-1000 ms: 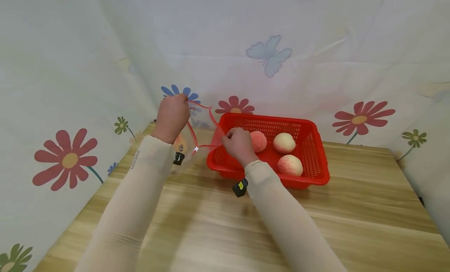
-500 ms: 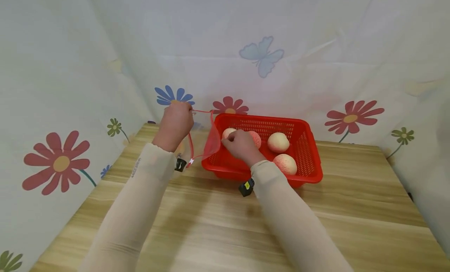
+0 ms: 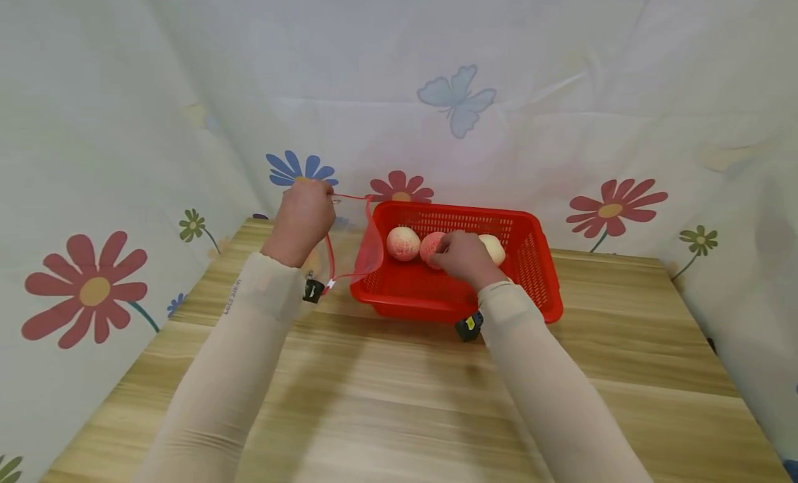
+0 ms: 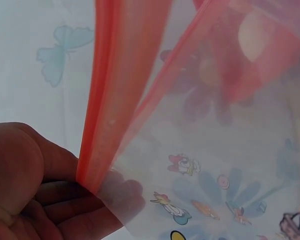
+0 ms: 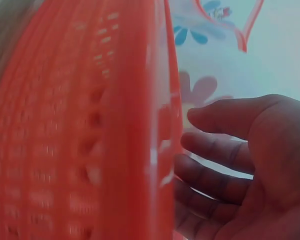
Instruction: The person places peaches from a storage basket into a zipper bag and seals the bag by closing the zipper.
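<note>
My left hand [image 3: 301, 216] pinches the top corner of a clear zip bag [image 4: 215, 135] with a red zip edge and small cartoon prints. The bag's mouth gapes toward the red basket [image 3: 411, 306], its right side overlapping the basket's left end in the head view. My right hand [image 3: 467, 258] is over the basket with loosely bent fingers and nothing between them in the right wrist view. Beside its fingertips is a pink peach [image 3: 430, 249]; a speckled peach [image 3: 403, 244] lies to its left. A pale peach [image 3: 493, 248] shows partly behind the hand.
The basket stands on a wood-grain table [image 3: 386, 400], near the flower-printed backdrop [image 3: 530, 123]. Behind the left wrist's black camera [image 3: 314, 290], a peach-coloured shape [image 3: 312, 262] shows faintly through the bag. The right wrist's camera [image 3: 470, 326] is at the basket's front rim.
My right hand has let go of the bag's edge and moved right over the basket, uncovering the speckled peach and covering the front one. My left hand has lowered slightly, still holding the bag.
</note>
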The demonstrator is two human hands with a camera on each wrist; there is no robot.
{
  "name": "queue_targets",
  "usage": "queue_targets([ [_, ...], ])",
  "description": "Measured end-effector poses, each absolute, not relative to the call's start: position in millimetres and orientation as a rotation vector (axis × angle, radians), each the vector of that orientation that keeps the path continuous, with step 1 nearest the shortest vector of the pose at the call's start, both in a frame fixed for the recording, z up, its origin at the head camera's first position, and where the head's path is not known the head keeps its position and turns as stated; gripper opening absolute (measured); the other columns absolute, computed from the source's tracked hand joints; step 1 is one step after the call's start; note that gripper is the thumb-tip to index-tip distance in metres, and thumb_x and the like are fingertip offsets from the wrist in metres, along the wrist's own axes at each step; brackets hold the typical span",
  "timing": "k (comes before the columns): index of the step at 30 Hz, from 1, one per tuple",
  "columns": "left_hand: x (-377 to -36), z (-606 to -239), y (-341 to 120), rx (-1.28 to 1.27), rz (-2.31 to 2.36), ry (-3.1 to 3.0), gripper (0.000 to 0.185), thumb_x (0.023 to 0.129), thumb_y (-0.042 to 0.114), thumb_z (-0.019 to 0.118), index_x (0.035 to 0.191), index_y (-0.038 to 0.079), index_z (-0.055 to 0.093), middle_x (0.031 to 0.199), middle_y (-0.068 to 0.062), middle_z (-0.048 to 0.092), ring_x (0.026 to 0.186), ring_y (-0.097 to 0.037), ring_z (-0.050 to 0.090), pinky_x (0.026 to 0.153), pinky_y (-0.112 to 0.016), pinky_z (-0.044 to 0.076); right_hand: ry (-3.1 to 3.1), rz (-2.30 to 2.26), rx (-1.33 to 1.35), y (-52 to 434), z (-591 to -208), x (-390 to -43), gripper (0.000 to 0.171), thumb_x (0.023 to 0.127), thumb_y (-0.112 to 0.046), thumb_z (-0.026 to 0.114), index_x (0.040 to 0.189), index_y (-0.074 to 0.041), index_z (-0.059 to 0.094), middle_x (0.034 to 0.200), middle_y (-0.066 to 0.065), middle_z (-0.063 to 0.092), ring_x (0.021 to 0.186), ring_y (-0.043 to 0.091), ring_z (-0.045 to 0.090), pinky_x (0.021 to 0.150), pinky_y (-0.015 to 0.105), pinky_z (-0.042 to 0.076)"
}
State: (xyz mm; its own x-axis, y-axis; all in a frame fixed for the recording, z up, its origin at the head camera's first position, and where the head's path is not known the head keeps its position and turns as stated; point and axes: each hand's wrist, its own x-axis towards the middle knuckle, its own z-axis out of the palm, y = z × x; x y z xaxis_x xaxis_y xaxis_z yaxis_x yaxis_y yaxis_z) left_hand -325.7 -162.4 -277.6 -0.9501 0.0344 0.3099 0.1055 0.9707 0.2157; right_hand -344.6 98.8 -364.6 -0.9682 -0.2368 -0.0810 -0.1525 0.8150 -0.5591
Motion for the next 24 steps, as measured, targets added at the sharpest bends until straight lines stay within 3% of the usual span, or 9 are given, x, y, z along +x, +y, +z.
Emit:
queue_targets([
  [13,-325.2,-279.0,-167.6,-0.101,-0.375,-2.846,0.035,0.094,0.003,0.040,0.114,-0.005,0.067,0.109,-0.023,0.070,0.094,-0.037,0.067,0.082,-0.046,0.057,2.791,-0.786,-0.177,133.1,-367.5,-345.9,0.029,0.083,-0.024,0.075,0.107,-0.008,0.070,0.099,0.010,0.070,0.087,0.025,0.060,0.079,0.036,0.056],
  [20,-323.3,-279.7,-168.6,-0.119,-0.386,-2.832,0.035,0.094,0.003,0.040,0.114,-0.005,0.067,0.108,-0.023,0.070,0.095,-0.037,0.067,0.082,-0.046,0.057,2.647,-0.753,-0.078,147.5,-370.4,-343.2,0.054,0.081,-0.024,0.078,0.128,-0.006,0.059,0.119,0.013,0.065,0.102,0.029,0.056,0.101,0.048,0.047],
  [24,-322.5,-279.7,-167.5,-0.104,-0.417,-2.845,0.034,0.094,0.003,0.042,0.115,-0.004,0.066,0.109,-0.023,0.070,0.093,-0.036,0.067,0.081,-0.045,0.058,2.603,-0.713,-0.042,153.6,-371.6,-340.6,0.061,0.080,-0.026,0.079,0.133,-0.007,0.056,0.123,0.013,0.060,0.107,0.029,0.052,0.100,0.048,0.045],
])
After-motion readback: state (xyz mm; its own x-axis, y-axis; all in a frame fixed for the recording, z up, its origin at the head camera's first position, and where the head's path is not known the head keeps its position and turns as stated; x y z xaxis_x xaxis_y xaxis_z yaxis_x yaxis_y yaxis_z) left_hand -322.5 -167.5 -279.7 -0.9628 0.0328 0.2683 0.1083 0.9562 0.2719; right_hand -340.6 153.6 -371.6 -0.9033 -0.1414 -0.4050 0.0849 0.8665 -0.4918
